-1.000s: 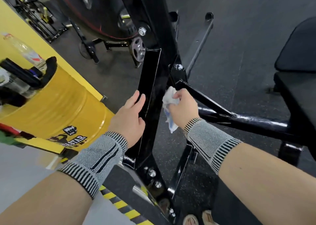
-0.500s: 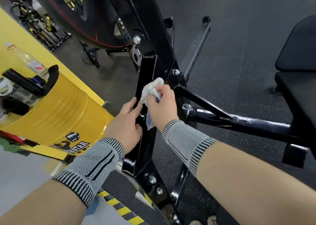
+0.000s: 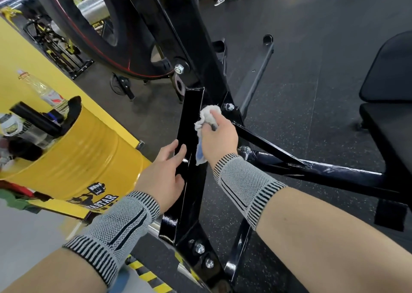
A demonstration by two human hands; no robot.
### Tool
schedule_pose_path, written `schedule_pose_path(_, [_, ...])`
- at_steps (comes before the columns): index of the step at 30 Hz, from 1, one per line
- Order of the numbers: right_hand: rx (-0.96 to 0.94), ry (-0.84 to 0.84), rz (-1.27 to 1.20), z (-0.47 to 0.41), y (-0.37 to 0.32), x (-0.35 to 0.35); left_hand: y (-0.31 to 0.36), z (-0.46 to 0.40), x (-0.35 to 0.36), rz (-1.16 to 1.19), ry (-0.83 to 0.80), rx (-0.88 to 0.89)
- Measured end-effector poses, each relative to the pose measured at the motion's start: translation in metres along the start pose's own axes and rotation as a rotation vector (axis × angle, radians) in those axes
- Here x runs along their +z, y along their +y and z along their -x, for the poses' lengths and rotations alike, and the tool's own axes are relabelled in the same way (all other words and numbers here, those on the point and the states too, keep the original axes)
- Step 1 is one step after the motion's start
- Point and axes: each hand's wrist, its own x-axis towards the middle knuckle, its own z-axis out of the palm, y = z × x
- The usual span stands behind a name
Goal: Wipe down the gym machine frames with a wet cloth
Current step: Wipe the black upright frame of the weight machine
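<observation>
Here, a glossy black flat frame bar (image 3: pixel 189 136) at frame centre, long axis running from about 7 o'clock near the bolted foot up to 12 o'clock, top end pointing away toward the big black weight plate (image 3: pixel 93 36). Right hand (image 3: pixel 219 140) with its grip closed round a bunched white cloth (image 3: pixel 207 116), fingers curled about it, wad pressed on the bar's right edge near the upper end, just beside a silver bolt (image 3: pixel 228 107); a bluish tail of cloth hanging down at 6 o'clock from the fist. Left hand (image 3: pixel 166 174) lying on the bar's lower half, fingers fairly straight across the face, thumb on the near side, steadying rather than clasping. Grey knitted wrist sleeves on both forearms. Yellow drum (image 3: pixel 89 159) at 9 o'clock with a clear plastic bottle (image 3: pixel 44 92) standing in its top. Black padded seat (image 3: pixel 388 114) at 3 o'clock, well apart from the hands.

Against half a second ago: cloth higher up the bar, nearer the bolt. Against a second ago: cloth then lower and off to the right side of the bar. Left hand on much the same patch throughout.
</observation>
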Motion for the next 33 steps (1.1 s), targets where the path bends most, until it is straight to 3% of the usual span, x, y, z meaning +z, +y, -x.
schedule_pose_path(5, [0.052,-0.034,0.056,-0.005,0.001,-0.003,0.004,0.002,-0.001,0.020,-0.015,-0.027])
schedule_pose_path(9, [-0.084,-0.086,0.019,-0.008,-0.017,-0.005,0.002,0.000,-0.001,0.005,-0.001,-0.020])
schedule_pose_path(12, [0.026,-0.085,0.100,-0.017,-0.016,-0.010,0.004,0.001,-0.002,0.006,-0.014,-0.029])
schedule_pose_path(16, [-0.168,-0.144,0.156,-0.016,-0.021,-0.013,0.004,0.000,0.000,-0.012,-0.003,-0.032])
schedule_pose_path(19, [-0.033,-0.084,0.138,-0.016,-0.013,-0.012,0.003,0.001,0.001,0.016,-0.005,-0.052])
schedule_pose_path(22, [0.059,-0.131,0.166,0.013,0.007,-0.005,0.001,0.002,0.001,0.037,-0.008,-0.027])
schedule_pose_path(25, [-0.107,-0.194,0.169,0.043,0.006,-0.006,0.000,0.003,0.003,0.047,0.017,-0.023])
schedule_pose_path(27, [-0.169,-0.208,0.027,0.041,0.005,-0.009,0.000,0.003,0.004,0.040,0.029,-0.010])
schedule_pose_path(30, [0.059,-0.099,-0.170,0.027,0.020,-0.007,-0.002,0.003,0.004,0.036,0.017,-0.001])
schedule_pose_path(33, [0.214,-0.147,-0.072,0.060,0.048,0.002,-0.005,0.003,0.006,0.058,0.032,0.020])
